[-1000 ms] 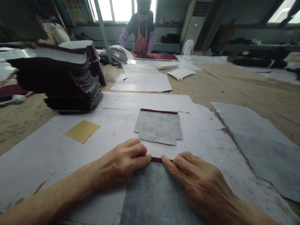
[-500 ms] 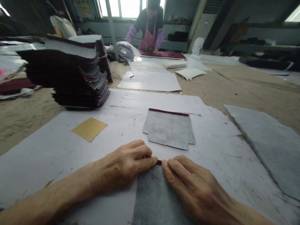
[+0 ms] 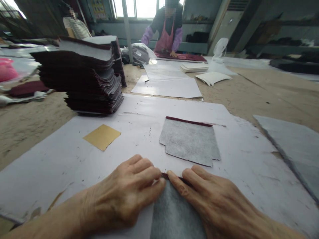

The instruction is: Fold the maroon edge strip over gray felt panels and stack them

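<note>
A grey-backed fabric piece (image 3: 174,215) lies before me on white paper, with a narrow dark maroon edge folded over at its far end. My left hand (image 3: 129,192) pinches that folded edge at its left corner between thumb and curled fingers. On the right part of the fold, my right hand (image 3: 214,199) presses down with its index finger extended and the other fingers bent over the edge. Just beyond lies a second grey fabric piece (image 3: 189,141) with notched corners and a maroon strip along its far side. Most of the near piece's right side is hidden under my right hand.
A tan square card (image 3: 102,136) lies at left. Behind it rises a tall stack of dark fabric pieces (image 3: 87,76). Another grey sheet (image 3: 296,146) is at right. White sheets (image 3: 166,87) lie farther back, where a co-worker (image 3: 165,33) stands handling maroon cloth.
The view has shifted slightly, so things appear farther right. My right index finger has straightened and come over the fold, while my left hand keeps its pinch at the corner.
</note>
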A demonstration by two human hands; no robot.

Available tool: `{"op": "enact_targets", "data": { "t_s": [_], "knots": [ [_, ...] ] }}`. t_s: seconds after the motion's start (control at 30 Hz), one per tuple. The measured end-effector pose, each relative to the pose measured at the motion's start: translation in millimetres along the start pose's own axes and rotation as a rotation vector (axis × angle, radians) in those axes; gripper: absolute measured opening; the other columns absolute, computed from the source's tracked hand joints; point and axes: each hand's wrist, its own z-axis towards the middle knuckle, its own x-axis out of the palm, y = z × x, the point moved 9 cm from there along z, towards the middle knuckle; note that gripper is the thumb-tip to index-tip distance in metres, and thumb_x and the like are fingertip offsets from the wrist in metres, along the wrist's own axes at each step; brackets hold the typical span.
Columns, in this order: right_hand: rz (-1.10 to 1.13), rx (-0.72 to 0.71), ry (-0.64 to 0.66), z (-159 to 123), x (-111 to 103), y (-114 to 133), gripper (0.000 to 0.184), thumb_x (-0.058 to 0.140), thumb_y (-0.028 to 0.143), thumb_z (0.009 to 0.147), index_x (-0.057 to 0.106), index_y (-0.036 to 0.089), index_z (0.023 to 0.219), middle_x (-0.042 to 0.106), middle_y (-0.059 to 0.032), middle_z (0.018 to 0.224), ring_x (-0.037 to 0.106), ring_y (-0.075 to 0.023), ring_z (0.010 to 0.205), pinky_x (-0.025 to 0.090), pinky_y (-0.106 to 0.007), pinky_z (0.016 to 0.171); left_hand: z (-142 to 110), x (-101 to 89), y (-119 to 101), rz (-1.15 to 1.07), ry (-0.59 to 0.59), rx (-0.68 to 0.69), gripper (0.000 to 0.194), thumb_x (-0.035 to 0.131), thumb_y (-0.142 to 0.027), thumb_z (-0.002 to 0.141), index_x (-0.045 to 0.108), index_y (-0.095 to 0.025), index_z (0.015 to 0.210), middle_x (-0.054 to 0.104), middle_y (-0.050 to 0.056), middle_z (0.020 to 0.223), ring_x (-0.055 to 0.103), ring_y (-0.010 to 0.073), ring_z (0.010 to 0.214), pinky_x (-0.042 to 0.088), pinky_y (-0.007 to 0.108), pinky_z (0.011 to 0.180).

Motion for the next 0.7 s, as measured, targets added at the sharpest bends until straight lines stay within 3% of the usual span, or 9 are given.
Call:
{"op": "enact_targets", "data": {
  "t_s": [0.1, 0.27, 0.43, 0.6, 0.7],
  "knots": [
    [-0.024, -0.001, -0.048, 4, -5, -2, 0.059, 0.034, 0.002, 0.057, 0.055, 0.013, 0.111, 0.064, -0.0075, 0.085, 0.058, -0.0203, 0.074, 0.052, -0.030, 0.058, -8, 6.8, -12, 0.045, 0.051, -0.062, 0.027, 0.031, -0.013, 0.087, 0.056, -0.008, 0.096, 0.053, 0.007, 0.070, 0.047, 0.0171, 0.063, 0.039, 0.032, 0.055],
    [0.009, -0.027, 0.005, 9, 1, -3, 0.060, 0.037, 0.006, 0.056, 0.056, 0.015, 0.112, 0.063, -0.0075, 0.081, 0.057, -0.0189, 0.065, 0.049, -0.028, 0.050, -16, -0.3, -19, 0.092, -0.154, -0.083, 0.027, 0.027, -0.013, 0.089, 0.054, -0.011, 0.089, 0.050, 0.005, 0.065, 0.045, 0.0154, 0.057, 0.037, 0.029, 0.050],
    [0.044, 0.034, 0.120, 11, 9, -5, 0.067, 0.039, 0.004, 0.056, 0.052, 0.020, 0.119, 0.059, -0.0072, 0.080, 0.056, -0.0171, 0.063, 0.048, -0.026, 0.049, -12, 7.9, -12, 0.023, 0.044, -0.128, 0.024, 0.034, -0.012, 0.085, 0.055, -0.010, 0.096, 0.054, 0.008, 0.073, 0.048, 0.0176, 0.064, 0.039, 0.032, 0.055],
    [0.108, 0.070, 0.225, 10, 11, -10, 0.075, 0.039, 0.000, 0.058, 0.045, 0.035, 0.124, 0.054, -0.0020, 0.076, 0.052, -0.0143, 0.058, 0.044, -0.024, 0.048, -13, 2.7, -12, 0.004, 0.017, -0.131, 0.028, 0.036, -0.013, 0.080, 0.055, -0.010, 0.099, 0.057, 0.010, 0.082, 0.047, 0.0184, 0.066, 0.037, 0.033, 0.056],
    [0.281, 0.124, 0.172, 2, 5, -21, 0.064, 0.036, -0.001, 0.070, 0.045, 0.033, 0.124, 0.054, -0.0014, 0.083, 0.052, -0.0115, 0.064, 0.046, -0.024, 0.057, -14, 7.8, -12, -0.019, 0.093, -0.150, 0.030, 0.042, -0.011, 0.074, 0.054, -0.010, 0.102, 0.056, 0.009, 0.084, 0.047, 0.0190, 0.069, 0.038, 0.034, 0.058]
  ]
}}
